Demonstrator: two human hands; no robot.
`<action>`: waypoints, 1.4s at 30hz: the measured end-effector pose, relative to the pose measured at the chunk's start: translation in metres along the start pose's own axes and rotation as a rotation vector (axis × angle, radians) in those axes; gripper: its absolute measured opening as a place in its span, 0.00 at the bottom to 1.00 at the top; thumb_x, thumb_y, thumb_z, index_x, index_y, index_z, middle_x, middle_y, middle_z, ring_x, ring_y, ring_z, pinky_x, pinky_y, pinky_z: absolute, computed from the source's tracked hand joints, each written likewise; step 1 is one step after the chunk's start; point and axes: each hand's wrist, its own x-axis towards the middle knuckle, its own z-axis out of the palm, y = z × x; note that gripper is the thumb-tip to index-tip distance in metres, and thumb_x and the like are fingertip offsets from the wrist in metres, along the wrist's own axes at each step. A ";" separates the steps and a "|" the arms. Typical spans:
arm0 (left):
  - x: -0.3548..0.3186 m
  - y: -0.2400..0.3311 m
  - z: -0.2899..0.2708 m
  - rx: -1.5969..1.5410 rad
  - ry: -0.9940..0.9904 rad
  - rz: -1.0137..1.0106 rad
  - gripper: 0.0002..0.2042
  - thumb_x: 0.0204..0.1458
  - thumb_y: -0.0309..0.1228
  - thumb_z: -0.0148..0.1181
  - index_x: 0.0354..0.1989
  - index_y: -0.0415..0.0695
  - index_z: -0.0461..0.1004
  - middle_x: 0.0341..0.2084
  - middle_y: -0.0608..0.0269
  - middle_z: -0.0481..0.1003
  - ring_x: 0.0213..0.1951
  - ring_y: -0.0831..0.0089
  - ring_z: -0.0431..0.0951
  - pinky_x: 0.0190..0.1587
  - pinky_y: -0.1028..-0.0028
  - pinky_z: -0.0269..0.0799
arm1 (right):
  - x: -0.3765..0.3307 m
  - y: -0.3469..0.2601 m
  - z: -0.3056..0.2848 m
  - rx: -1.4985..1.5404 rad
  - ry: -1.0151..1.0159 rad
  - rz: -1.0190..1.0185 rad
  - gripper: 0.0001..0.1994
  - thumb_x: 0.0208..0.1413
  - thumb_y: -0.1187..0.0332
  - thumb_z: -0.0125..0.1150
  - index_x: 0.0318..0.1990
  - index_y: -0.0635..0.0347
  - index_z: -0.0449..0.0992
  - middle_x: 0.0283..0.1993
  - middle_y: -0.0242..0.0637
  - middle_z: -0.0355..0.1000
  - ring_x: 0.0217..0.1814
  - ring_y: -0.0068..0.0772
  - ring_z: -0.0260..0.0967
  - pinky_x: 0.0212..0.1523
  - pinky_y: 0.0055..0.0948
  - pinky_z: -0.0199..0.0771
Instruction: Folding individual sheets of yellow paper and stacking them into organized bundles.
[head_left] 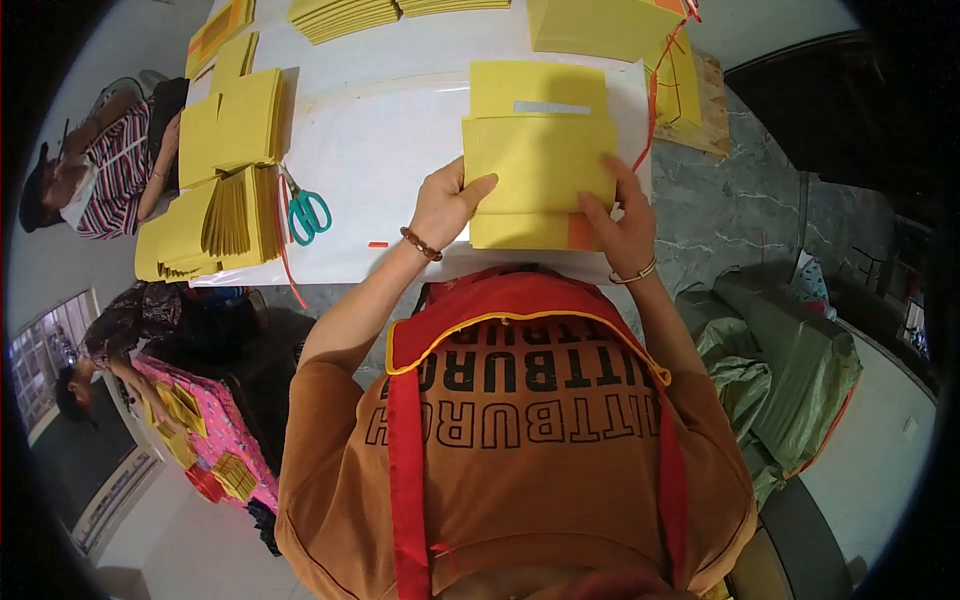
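Observation:
A stack of yellow paper sheets (540, 165) lies on the white-covered table (370, 150) in front of me, its layers offset at the top and bottom. A pale strip shows near its upper end and an orange patch at its lower right corner. My left hand (447, 208) grips the left edge, thumb on top and the other fingers mostly hidden. On the opposite edge, my right hand (625, 222) holds the stack between thumb and fingers, the thumb beside the orange patch.
Teal-handled scissors (308, 215) lie by piles of yellow paper (230, 130) on the left. More yellow bundles (345, 15) and a large yellow block (590, 25) stand at the far side. Red string (655, 95) hangs at right. Two people (120, 165) work at left.

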 end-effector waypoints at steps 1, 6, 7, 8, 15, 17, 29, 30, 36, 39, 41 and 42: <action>0.001 0.001 -0.001 0.002 -0.002 -0.001 0.12 0.49 0.29 0.53 0.42 0.39 0.71 0.29 0.62 0.76 0.30 0.79 0.73 0.34 0.78 0.67 | 0.001 0.002 -0.003 -0.211 -0.023 -0.151 0.16 0.46 0.68 0.59 0.45 0.61 0.70 0.37 0.37 0.73 0.32 0.22 0.69 0.33 0.21 0.66; 0.003 0.008 -0.001 0.074 -0.014 0.000 0.12 0.50 0.32 0.52 0.41 0.39 0.71 0.25 0.60 0.75 0.29 0.76 0.73 0.32 0.77 0.67 | 0.003 0.024 -0.001 -0.259 -0.023 -0.189 0.15 0.45 0.69 0.60 0.43 0.59 0.72 0.34 0.33 0.73 0.30 0.21 0.68 0.29 0.20 0.65; 0.001 0.012 0.000 0.076 -0.019 -0.001 0.12 0.50 0.32 0.52 0.41 0.39 0.71 0.25 0.60 0.75 0.29 0.76 0.73 0.32 0.77 0.67 | 0.004 0.026 0.000 -0.113 -0.025 -0.046 0.15 0.45 0.69 0.60 0.43 0.59 0.72 0.34 0.33 0.73 0.30 0.21 0.68 0.30 0.20 0.65; 0.000 0.017 0.001 0.276 0.041 0.019 0.12 0.50 0.34 0.52 0.38 0.39 0.71 0.20 0.59 0.74 0.25 0.73 0.72 0.28 0.74 0.66 | 0.005 0.026 0.002 0.033 -0.025 0.096 0.15 0.45 0.70 0.60 0.42 0.60 0.72 0.33 0.34 0.73 0.31 0.21 0.69 0.30 0.19 0.66; 0.006 0.008 0.005 0.394 0.218 0.096 0.13 0.49 0.38 0.52 0.25 0.38 0.68 0.10 0.55 0.67 0.14 0.62 0.67 0.19 0.68 0.60 | 0.013 0.025 0.005 0.059 -0.025 0.165 0.15 0.45 0.70 0.59 0.43 0.61 0.72 0.34 0.38 0.73 0.34 0.20 0.69 0.36 0.19 0.68; 0.008 0.004 0.005 0.437 0.227 0.120 0.12 0.49 0.37 0.52 0.27 0.38 0.68 0.10 0.57 0.67 0.14 0.64 0.67 0.19 0.69 0.60 | 0.014 0.026 0.006 0.070 -0.030 0.211 0.15 0.45 0.70 0.59 0.43 0.61 0.72 0.34 0.39 0.73 0.34 0.21 0.69 0.35 0.19 0.68; -0.006 0.050 0.015 0.727 0.213 0.980 0.17 0.43 0.25 0.55 0.45 0.39 0.67 0.42 0.53 0.68 0.45 0.54 0.65 0.48 0.63 0.57 | 0.005 0.032 0.011 -0.016 0.038 0.203 0.15 0.44 0.68 0.60 0.42 0.61 0.73 0.28 0.37 0.73 0.28 0.21 0.69 0.30 0.20 0.67; -0.004 0.051 0.024 0.732 0.212 0.980 0.17 0.43 0.25 0.55 0.45 0.39 0.67 0.42 0.53 0.68 0.45 0.54 0.65 0.48 0.63 0.57 | 0.006 0.031 0.012 -0.012 0.038 0.203 0.15 0.44 0.68 0.60 0.42 0.61 0.73 0.28 0.37 0.73 0.28 0.21 0.69 0.30 0.20 0.67; 0.015 0.034 0.046 1.103 -0.042 0.822 0.25 0.45 0.38 0.55 0.52 0.41 0.62 0.52 0.52 0.59 0.57 0.56 0.54 0.55 0.60 0.50 | 0.011 0.037 0.014 0.025 0.079 0.126 0.15 0.44 0.68 0.60 0.42 0.60 0.73 0.25 0.37 0.72 0.25 0.23 0.67 0.28 0.23 0.67; 0.021 0.025 0.046 1.141 -0.069 0.794 0.28 0.46 0.41 0.53 0.55 0.42 0.58 0.54 0.52 0.57 0.58 0.56 0.52 0.57 0.58 0.47 | 0.013 0.023 0.007 -0.113 0.043 0.164 0.15 0.43 0.68 0.60 0.41 0.61 0.73 0.26 0.38 0.72 0.25 0.25 0.68 0.26 0.22 0.66; 0.025 0.025 0.050 1.176 -0.055 0.821 0.28 0.46 0.42 0.53 0.55 0.42 0.58 0.56 0.52 0.55 0.58 0.56 0.51 0.57 0.56 0.46 | 0.010 0.005 0.000 -0.253 0.064 0.203 0.14 0.42 0.66 0.60 0.38 0.58 0.74 0.35 0.41 0.71 0.34 0.31 0.70 0.31 0.27 0.67; 0.027 0.027 0.054 1.193 -0.073 0.797 0.28 0.46 0.43 0.53 0.55 0.43 0.58 0.56 0.52 0.54 0.58 0.55 0.51 0.57 0.56 0.45 | 0.006 -0.005 -0.004 -0.483 0.168 -0.036 0.14 0.40 0.65 0.60 0.38 0.56 0.74 0.39 0.41 0.69 0.40 0.34 0.68 0.35 0.33 0.65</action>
